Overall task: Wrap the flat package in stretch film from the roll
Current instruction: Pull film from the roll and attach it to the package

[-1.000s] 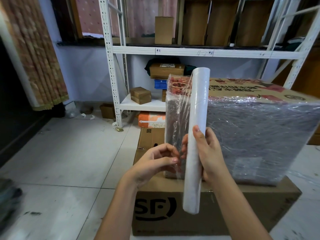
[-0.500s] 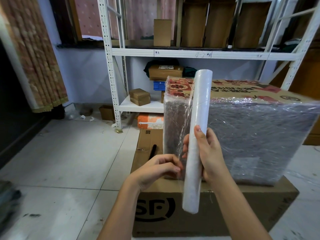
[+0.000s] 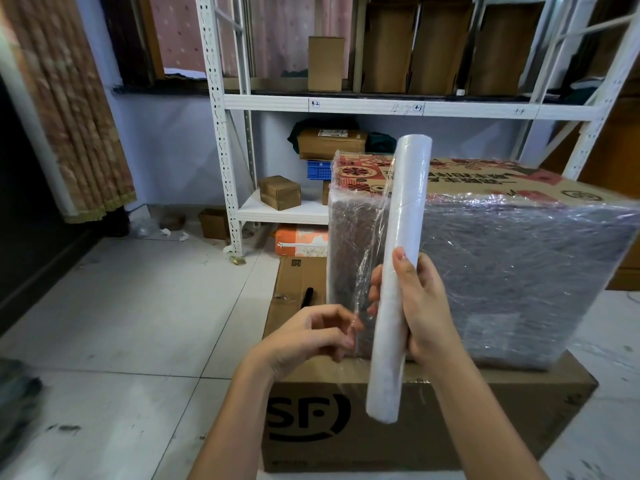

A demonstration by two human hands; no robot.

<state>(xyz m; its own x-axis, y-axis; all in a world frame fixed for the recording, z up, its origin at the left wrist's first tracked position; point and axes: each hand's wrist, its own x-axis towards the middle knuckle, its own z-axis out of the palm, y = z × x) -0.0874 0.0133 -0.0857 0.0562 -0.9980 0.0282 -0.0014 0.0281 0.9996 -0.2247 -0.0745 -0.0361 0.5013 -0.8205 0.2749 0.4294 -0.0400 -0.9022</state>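
Note:
A flat package [image 3: 502, 268] stands on edge on a brown SF carton [image 3: 433, 420], its front and left end covered in shiny stretch film. My right hand [image 3: 420, 310] grips a white roll of film [image 3: 401, 271] held upright just in front of the package's left corner. A strip of clear film [image 3: 367, 258] runs from the roll to that corner. My left hand [image 3: 311, 336] is just left of the roll, fingers curled, pinching the film's lower edge.
A black marker [image 3: 307, 296] lies on the carton's top left. Behind stands a white metal shelf rack [image 3: 346, 105] holding several cardboard boxes and a blue crate [image 3: 318, 169]. Tiled floor [image 3: 121, 323] spreads to the left, with a patterned curtain [image 3: 65, 109] beyond.
My left hand has dropped a little and shifted its fingers on the film edge. The roll in my right hand has stayed nearly in place.

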